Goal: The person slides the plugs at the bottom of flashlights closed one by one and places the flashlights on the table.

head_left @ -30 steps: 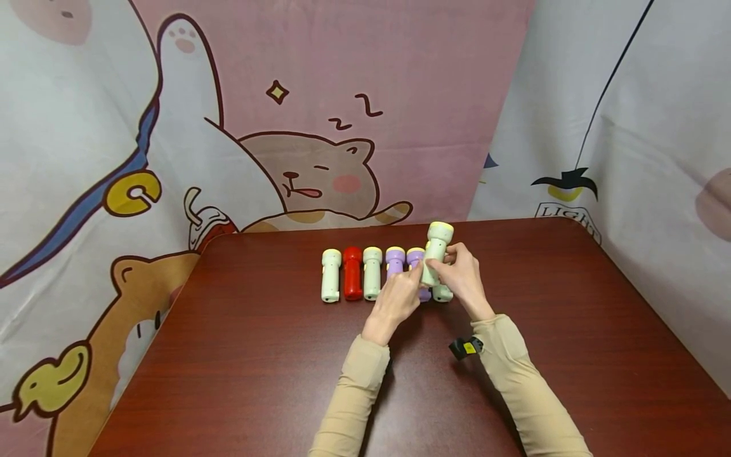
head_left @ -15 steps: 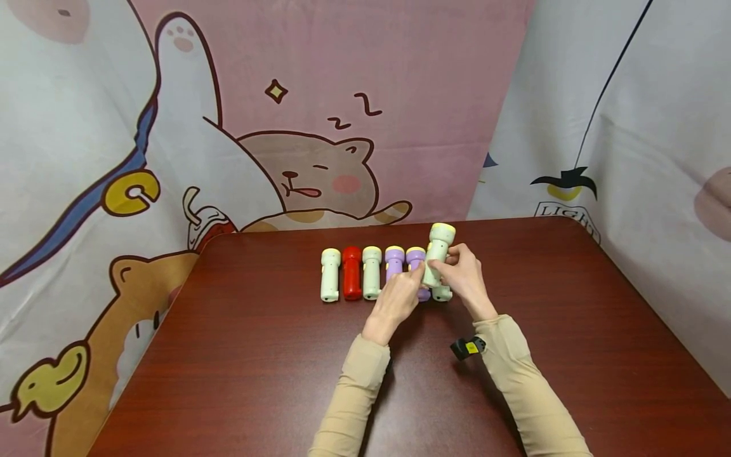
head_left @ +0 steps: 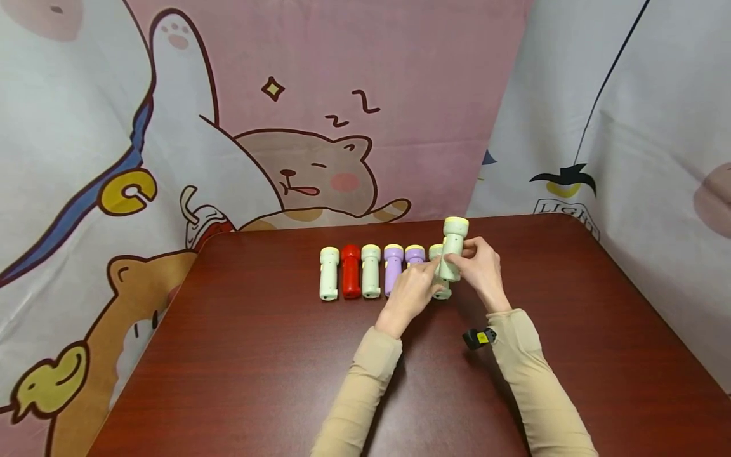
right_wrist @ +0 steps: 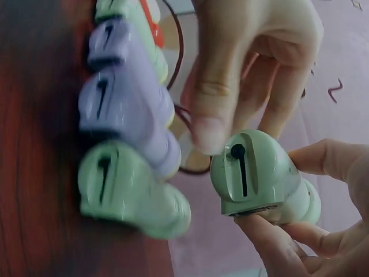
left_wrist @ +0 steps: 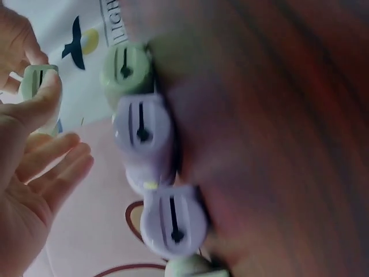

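Note:
My right hand (head_left: 482, 270) grips a pale green flashlight (head_left: 454, 244) with a yellow rim, held tilted above the right end of a row on the table. Its thumb and fingers wrap the barrel in the right wrist view. My left hand (head_left: 411, 293) is beside the flashlight's tail end, its thumb at that end and its other fingers spread loosely in the left wrist view. Under the hands lie a green flashlight (head_left: 441, 294) and two purple flashlights (head_left: 393, 260), partly covered. Further left come another green flashlight (head_left: 371, 270), a red flashlight (head_left: 351, 273) and a green flashlight (head_left: 329, 274).
The row lies near the back of a dark red-brown table (head_left: 263, 374). A cartoon-printed cloth (head_left: 445, 95) hangs behind the table's far edge. A black strap device (head_left: 478, 337) with a yellow mark is on the right wrist.
Both hands have shifted right, the right one carrying the green flashlight with it. More of the purple flashlight and the green one at the right end shows. The row stays in place.

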Available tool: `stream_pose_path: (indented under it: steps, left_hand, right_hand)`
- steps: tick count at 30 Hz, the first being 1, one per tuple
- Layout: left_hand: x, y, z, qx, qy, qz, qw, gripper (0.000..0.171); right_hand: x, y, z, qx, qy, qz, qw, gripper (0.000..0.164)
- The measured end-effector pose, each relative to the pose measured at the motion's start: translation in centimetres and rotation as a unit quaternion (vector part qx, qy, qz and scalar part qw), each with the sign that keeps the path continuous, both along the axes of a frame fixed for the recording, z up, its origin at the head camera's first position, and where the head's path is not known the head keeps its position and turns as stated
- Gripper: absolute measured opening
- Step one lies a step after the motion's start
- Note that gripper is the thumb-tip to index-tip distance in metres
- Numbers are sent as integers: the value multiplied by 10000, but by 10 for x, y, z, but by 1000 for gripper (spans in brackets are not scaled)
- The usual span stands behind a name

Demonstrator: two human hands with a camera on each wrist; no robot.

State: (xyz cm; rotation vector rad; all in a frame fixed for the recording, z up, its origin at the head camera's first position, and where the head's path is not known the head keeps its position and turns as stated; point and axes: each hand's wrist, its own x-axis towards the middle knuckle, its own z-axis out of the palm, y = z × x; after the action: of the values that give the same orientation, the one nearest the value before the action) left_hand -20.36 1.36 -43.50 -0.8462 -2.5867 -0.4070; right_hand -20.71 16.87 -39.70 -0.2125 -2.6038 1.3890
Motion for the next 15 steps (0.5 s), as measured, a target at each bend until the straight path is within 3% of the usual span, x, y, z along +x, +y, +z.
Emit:
stream_pose_path:
  steps: [3, 9, 15]
  left_hand:
    - [-2, 8, -3, -335, -157, 92, 9993, 57]
    - [-2, 19, -2, -1135, -244, 183, 9931, 31]
    - [-2, 25, -1, -1375, -150, 376, 9897, 11]
  right_hand:
    - [-2, 10, -1, 266, -14, -146, 9995, 47]
    - [-5, 31, -2, 620, -312, -183, 9974, 51]
    - [-8, 41, -7, 988, -759, 25, 9922, 51]
